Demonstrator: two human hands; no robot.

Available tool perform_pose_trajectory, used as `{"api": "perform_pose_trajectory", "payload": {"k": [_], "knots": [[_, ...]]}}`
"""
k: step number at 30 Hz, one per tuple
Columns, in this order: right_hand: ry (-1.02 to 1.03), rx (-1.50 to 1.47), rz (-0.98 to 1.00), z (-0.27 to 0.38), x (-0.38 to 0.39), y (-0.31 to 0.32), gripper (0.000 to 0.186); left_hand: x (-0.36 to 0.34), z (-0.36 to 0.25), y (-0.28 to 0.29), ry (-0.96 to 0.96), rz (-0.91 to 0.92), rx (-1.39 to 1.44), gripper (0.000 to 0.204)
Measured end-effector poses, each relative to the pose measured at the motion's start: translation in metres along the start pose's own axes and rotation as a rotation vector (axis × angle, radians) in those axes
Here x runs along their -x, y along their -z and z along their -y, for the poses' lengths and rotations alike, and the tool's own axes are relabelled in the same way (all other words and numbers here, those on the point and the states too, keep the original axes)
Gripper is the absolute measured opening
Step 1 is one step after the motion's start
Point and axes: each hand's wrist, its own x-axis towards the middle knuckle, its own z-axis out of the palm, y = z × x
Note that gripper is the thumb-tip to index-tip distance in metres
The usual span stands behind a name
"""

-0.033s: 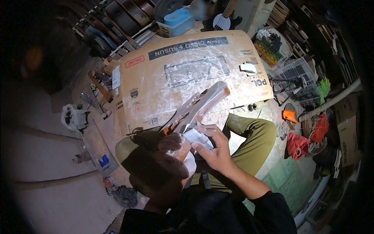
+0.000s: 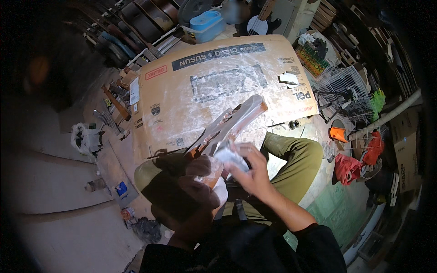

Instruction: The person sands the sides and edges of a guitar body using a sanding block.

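Across my lap stands a dusty, curved wooden guitar body [image 2: 242, 116], seen mostly edge-on and tilted up to the right. My left hand [image 2: 202, 175] is wrapped round its near end, partly in shadow. My right hand [image 2: 253, 170] grips a pale grey sanding block [image 2: 231, 159] between thumb and fingers. The block lies against the near edge of the wood, just right of my left hand, and is smeared by motion. Its underside is hidden.
A dusty cardboard sheet [image 2: 173, 109] covers the floor ahead, with a white scrap [image 2: 289, 79] on it. Guitar bodies and a blue tub [image 2: 205, 20] stand behind. Wire racks [image 2: 348, 88], an orange object [image 2: 338, 133] and a red bag [image 2: 348, 168] are at right; a white plastic bag [image 2: 85, 138] lies left.
My right hand and the sanding block have shifted slightly along the wood's edge and are now blurred. My left hand and the guitar body have barely moved.
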Motion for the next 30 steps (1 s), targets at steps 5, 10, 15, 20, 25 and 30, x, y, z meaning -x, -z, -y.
{"api": "perform_pose_trajectory", "payload": {"k": [5, 10, 15, 20, 25, 30], "knots": [[0.04, 0.311, -0.085, -0.026, -0.022, 0.003, 0.043, -0.003, 0.001, -0.001, 0.004, -0.003, -0.015, 0.02], [0.037, 0.506, -0.104, -0.032, -0.033, 0.014, 0.042, -0.011, 0.001, -0.002, 0.003, 0.002, -0.027, 0.019], [0.062, 0.212, -0.087, -0.019, -0.012, 0.003, 0.042, -0.013, 0.002, -0.001, 0.022, 0.006, -0.043, 0.019], [0.025, 0.373, -0.112, -0.025, -0.023, 0.006, 0.043, -0.019, 0.003, 0.001, 0.048, 0.022, -0.041, 0.019], [0.042, 0.396, -0.135, -0.02, -0.028, -0.002, 0.044, -0.024, 0.013, -0.004, -0.09, 0.065, 0.068, 0.019], [0.06, 0.321, -0.146, -0.008, -0.02, -0.006, 0.042, -0.029, 0.005, -0.003, -0.016, 0.047, -0.137, 0.015]]}}
